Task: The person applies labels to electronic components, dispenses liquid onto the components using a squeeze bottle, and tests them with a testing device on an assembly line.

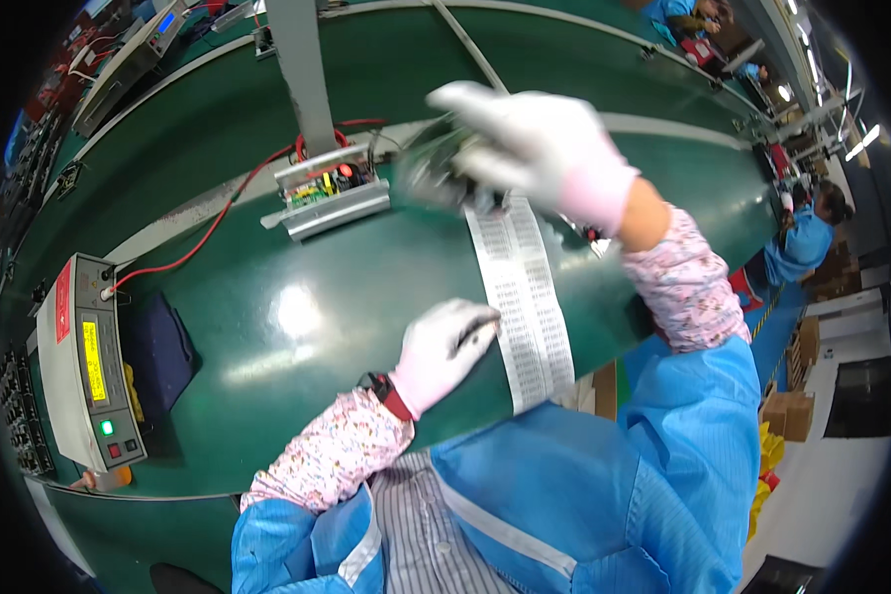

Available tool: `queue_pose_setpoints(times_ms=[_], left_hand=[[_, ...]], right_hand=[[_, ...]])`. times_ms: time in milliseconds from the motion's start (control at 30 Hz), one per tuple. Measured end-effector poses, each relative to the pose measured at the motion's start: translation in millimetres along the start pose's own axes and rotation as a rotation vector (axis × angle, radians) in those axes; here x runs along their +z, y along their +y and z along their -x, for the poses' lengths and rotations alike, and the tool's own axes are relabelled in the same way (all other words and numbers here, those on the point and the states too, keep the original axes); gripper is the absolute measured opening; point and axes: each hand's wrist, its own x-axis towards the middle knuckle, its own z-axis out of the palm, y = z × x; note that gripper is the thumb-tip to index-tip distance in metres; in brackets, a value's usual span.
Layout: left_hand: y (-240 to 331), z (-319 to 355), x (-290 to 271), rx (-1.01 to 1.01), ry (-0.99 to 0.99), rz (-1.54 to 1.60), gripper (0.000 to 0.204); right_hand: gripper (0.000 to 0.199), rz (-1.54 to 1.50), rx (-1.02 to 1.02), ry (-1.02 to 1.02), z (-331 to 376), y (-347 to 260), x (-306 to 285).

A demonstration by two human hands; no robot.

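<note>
My right hand, in a white glove with a pink cuff, is raised over the far part of the bench. It is closed on a dark green and silvery object, smeared by motion, whose kind I cannot make out. Below it, a long white strip of printed labels runs toward the bench's near edge. My left hand, also gloved, is closed, fingertips at the strip's left edge; whether it pinches anything is hidden. Farther left lies an open circuit board assembly with silver metal sides.
On the left, a white tester with a lit yellow display has a red cable running from it. Dark blue cloth lies beside it. A grey post rises behind the green bench. A co-worker sits far right.
</note>
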Motion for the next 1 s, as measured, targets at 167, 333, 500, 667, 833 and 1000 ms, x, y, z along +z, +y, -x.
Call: queue_pose_setpoints(times_ms=[167,333,500,667,833,1000], left_hand=[[-13,16,14,0.228,-0.031,-0.114,0.024],[-6,26,8,0.196,-0.027,-0.455,0.023],[21,39,-5,-0.035,-0.094,-0.264,0.024],[36,62,-12,0.253,-0.073,-0.210,0.025],[47,46,-62,0.461,0.168,-0.685,0.033],[6,-6,-113,-0.033,0.089,-0.519,0.049]], right_hand=[[0.030,-0.089,-0.181,-0.410,-13,-114,63],[0.032,-0.128,-0.015,-0.606,-21,-141,78],[0.047,-0.522,0.422,0.044,61,-113,35],[0.036,-0.565,1.012,0.200,196,-107,9],[0.032,-0.296,1.242,0.285,279,-137,1],[0.029,-0.191,1.237,0.246,279,-157,4]])
